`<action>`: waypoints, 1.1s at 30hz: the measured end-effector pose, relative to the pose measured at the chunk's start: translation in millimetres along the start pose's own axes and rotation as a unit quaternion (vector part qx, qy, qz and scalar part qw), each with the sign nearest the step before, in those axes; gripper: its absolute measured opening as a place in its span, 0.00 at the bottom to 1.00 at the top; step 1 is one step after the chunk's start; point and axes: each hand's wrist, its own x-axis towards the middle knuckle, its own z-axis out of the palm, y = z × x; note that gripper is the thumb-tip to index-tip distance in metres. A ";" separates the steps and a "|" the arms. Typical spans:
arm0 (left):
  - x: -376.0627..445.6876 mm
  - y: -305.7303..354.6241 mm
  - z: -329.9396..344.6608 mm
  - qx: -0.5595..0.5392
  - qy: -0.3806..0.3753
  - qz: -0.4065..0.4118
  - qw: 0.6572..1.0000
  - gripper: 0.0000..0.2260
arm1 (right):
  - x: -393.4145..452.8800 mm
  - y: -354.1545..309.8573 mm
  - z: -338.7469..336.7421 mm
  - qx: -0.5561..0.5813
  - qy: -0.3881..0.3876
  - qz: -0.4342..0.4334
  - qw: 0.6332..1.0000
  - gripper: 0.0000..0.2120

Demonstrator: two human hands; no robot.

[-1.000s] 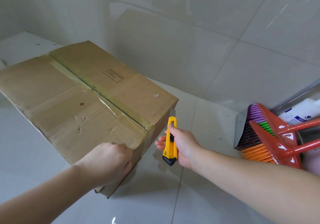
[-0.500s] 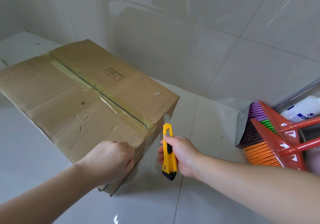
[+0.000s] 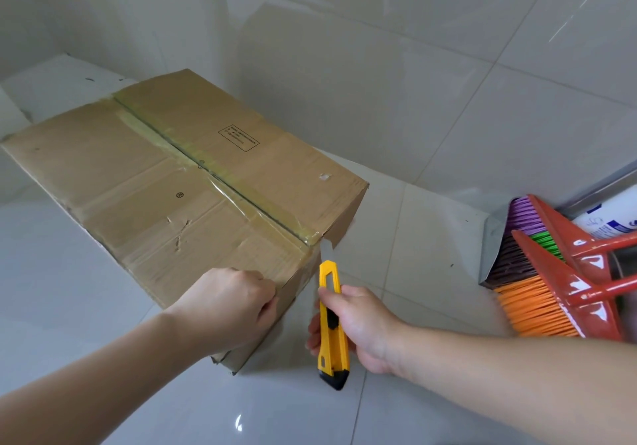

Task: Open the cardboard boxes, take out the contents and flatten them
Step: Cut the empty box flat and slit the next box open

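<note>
A large brown cardboard box (image 3: 165,182) sits closed on the pale tiled floor, its top seam sealed with clear tape (image 3: 220,172). My left hand (image 3: 227,303) grips the box's near corner, fingers curled over the top edge. My right hand (image 3: 358,327) holds a yellow utility knife (image 3: 330,320) upright, just right of the box. The knife's blade is out and its tip sits at the near end of the taped seam, on the box's side edge.
Two brooms (image 3: 551,279) with red heads and orange, purple and green bristles lie at the right against the wall. A white bottle (image 3: 610,220) lies behind them. A white slab (image 3: 51,89) sits behind the box at the left.
My right hand has drawn the knife slightly lower and nearer to me while its blade stays by the near end of the taped seam. The left hand keeps its grip on the corner.
</note>
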 end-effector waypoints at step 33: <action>-2.4 -5.0 0.6 -0.087 0.017 0.007 0.996 0.14 | -3.0 12.8 11.0 -0.031 -0.015 -0.017 0.999 0.11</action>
